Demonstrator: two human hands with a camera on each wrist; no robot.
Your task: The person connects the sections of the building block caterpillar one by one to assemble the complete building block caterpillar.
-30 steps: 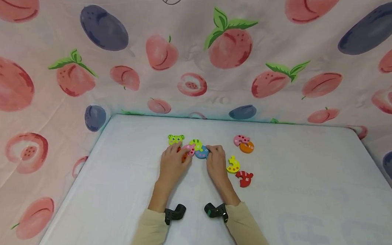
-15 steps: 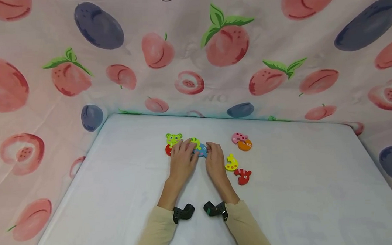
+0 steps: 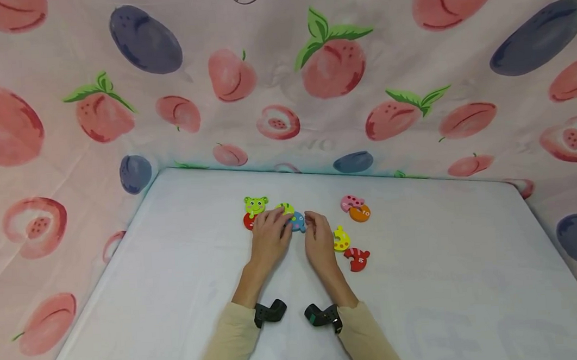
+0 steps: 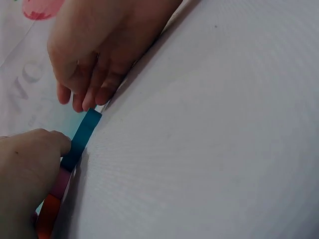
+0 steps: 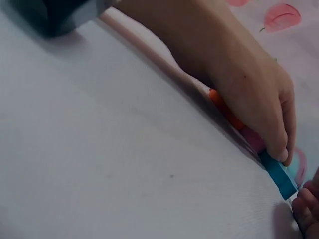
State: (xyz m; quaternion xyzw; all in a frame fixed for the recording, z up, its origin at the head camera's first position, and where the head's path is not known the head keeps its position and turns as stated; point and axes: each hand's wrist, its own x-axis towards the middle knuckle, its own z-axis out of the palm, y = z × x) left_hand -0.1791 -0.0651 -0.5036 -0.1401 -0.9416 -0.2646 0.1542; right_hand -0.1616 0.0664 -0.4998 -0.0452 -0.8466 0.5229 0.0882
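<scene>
Head view: settling the blue piece (image 3: 298, 221) against the green piece (image 3: 285, 207) on the surface (image 3: 445, 269) seems the step — left hand (image 3: 269, 236) resting there, grip relaxed; right hand (image 3: 319, 239) loosely curled just beside, apparently holding nothing. Next probably calls for the yellow piece (image 3: 343, 241).

I see the left hand (image 5: 251, 94) over a row on the counter (image 5: 124, 144): orange piece (image 5: 225, 109), pink piece (image 5: 253, 140), blue piece (image 5: 277, 175), left to right, thumb on the blue. Right hand (image 5: 308, 211): fingertips at its right end, contact unclear. Fruit-print cloth (image 5: 306, 55) far side.
</scene>
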